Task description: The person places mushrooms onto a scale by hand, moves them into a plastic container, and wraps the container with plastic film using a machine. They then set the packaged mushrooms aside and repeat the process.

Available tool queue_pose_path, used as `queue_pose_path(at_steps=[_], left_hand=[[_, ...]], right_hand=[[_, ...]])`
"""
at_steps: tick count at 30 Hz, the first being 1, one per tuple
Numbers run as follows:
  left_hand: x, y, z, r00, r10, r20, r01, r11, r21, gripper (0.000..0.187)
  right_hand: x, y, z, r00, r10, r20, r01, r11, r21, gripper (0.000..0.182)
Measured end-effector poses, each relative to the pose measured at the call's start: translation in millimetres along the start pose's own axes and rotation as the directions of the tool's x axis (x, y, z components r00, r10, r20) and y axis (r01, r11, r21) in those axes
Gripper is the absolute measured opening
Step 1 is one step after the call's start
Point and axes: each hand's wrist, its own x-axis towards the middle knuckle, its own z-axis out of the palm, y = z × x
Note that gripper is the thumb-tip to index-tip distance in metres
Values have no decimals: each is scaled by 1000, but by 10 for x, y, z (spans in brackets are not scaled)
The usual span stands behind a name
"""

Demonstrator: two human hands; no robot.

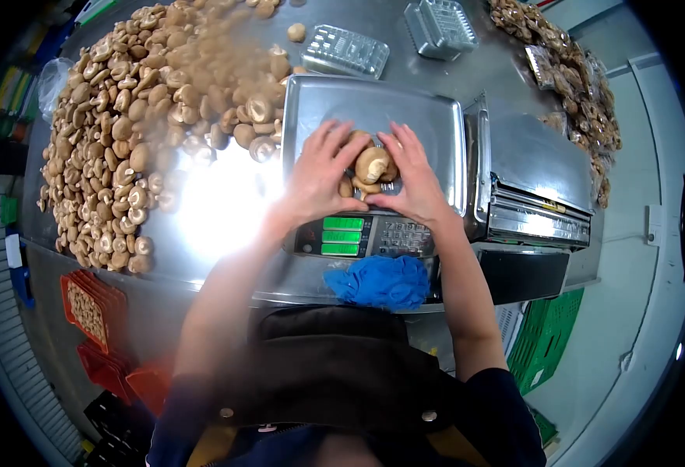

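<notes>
Both hands are cupped around a small group of mushrooms (373,165) on the metal pan (436,124) of a weighing scale. My left hand (319,173) curves round their left side, and my right hand (414,177) round the right side, fingers bent against them. The thumbs lie along the near side. Part of what seems to be a clear tray shows beneath the mushrooms, mostly hidden by them and my hands. Below my hands, the scale's green displays (343,236) are lit, beside a keypad (403,237).
A large heap of loose mushrooms (116,140) covers the table's left side. Clear plastic trays (346,51) lie behind the scale, with more (442,29) at back right. A wrapping machine (541,179) stands right, packed mushrooms (580,93) beyond. A blue cloth (381,282) lies in front.
</notes>
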Motion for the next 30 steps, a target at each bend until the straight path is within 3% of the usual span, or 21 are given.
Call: queue_pose_path(at_steps=[2, 3, 7, 12, 15, 16, 17, 18, 19, 20, 21, 22, 23, 24, 27, 29, 30], left_hand=[[53, 30, 64, 995, 49, -89, -56, 995, -78, 89], [50, 28, 77, 993, 65, -102, -67, 998, -11, 83], [10, -21, 107, 980, 101, -171, -101, 995, 9, 77], [-71, -16, -71, 971, 57, -234, -54, 998, 20, 79], [-394, -324, -252, 901, -92, -423, -22, 966, -256, 72], [-554, -545, -333, 837, -123, -533, 56, 989, -140, 61], [-787, -739, -336, 687, -423, -591, 220, 896, -385, 55], [-979, -857, -478, 627, -506, -592, 403, 861, -309, 56], [-1184, -976, -628, 555, -577, -599, 573, 788, -228, 57], [-1454, -1224, -627, 626, -511, -588, 623, 782, -17, 58], [-1694, -1515, -534, 700, -443, -560, 631, 750, 196, 60], [-1855, -1736, -490, 705, -488, -515, 667, 702, 247, 60], [-1926, -1845, -450, 706, -531, -469, 693, 655, 302, 60], [-1898, -1723, -515, 759, -489, -430, 647, 642, 412, 60], [-1783, -1674, -583, 669, -630, -394, 743, 562, 363, 52], [-1851, -1752, -487, 714, -515, -474, 686, 649, 328, 47], [-1892, -1816, -431, 736, -439, -515, 634, 713, 298, 46]], right_hand=[[-23, 122, 91, 998, -61, -29, 60, 997, -46, 90], [-15, 126, 123, 994, -95, -43, 92, 993, -69, 88], [-65, 76, 159, 993, -103, -52, 93, 982, -167, 87], [-49, 14, 92, 998, -19, -52, 16, 998, -54, 108], [-66, -97, 41, 996, 6, -89, -11, 999, -50, 104], [-57, -184, 10, 987, -10, -162, 3, 999, -48, 99], [-58, -295, -20, 971, -24, -236, 13, 999, -48, 94], [-63, -388, 5, 951, -34, -308, 20, 999, -49, 89], [-46, -507, 144, 928, -126, -352, 137, 991, 7, 78], [8, -700, 346, 890, -211, -404, 253, 966, 54, 68], [119, -1006, 590, 898, -227, -376, 315, 930, 189, 54], [143, -1271, 881, 909, -301, -290, 351, 926, 139, 42], [211, -1482, 1093, 954, -294, -54, 299, 942, 150, 43], [321, -1594, 1389, 957, -199, 211, 193, 980, 47, 51], [602, -1510, 2378, 899, -4, 438, 134, 954, -267, 52], [601, -1414, 2680, 966, 66, 251, 65, 874, -481, 44], [665, -1305, 2772, 980, 66, 189, -65, 998, -14, 38]])
